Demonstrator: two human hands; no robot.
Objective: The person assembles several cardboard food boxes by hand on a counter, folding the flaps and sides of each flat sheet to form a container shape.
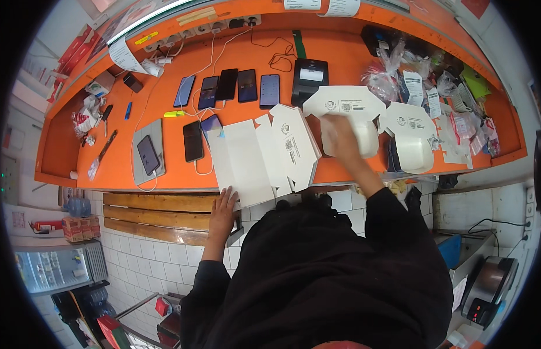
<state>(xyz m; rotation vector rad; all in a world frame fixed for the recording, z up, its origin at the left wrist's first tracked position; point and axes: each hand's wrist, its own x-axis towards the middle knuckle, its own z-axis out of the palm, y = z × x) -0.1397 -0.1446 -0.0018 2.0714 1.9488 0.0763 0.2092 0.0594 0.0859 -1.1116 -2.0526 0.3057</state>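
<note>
Counter (119, 168) in bright orange spans the upper half of the frame, its near edge curving across the middle. Below it, at the left of centre, runs a bench of wooden slats (160, 216). Flat white cardboard (247, 157) lies at the centre, its lower edge jutting past the counter's near edge. Right of it stands an open white box (366, 139) with its printed lid flap raised toward the top of the frame; just beside that, further right, is a second open white box (414, 154). A grey tablet (157, 135) rests at left of centre with a phone (148, 154) lying on it.

The right hand (342, 139) is over the left part of the nearer box, blurred by motion; I cannot tell whether its fingers are wide, narrow or holding anything. A black printer (305, 93) sits above that box. The left hand (222, 210) touches the cardboard's lower left corner, fingers slightly spread; whether it grips the sheet, I cannot tell. Left of the printer, phones (247, 85) form a row, with a yellow highlighter (174, 114) just below its left end.
</note>
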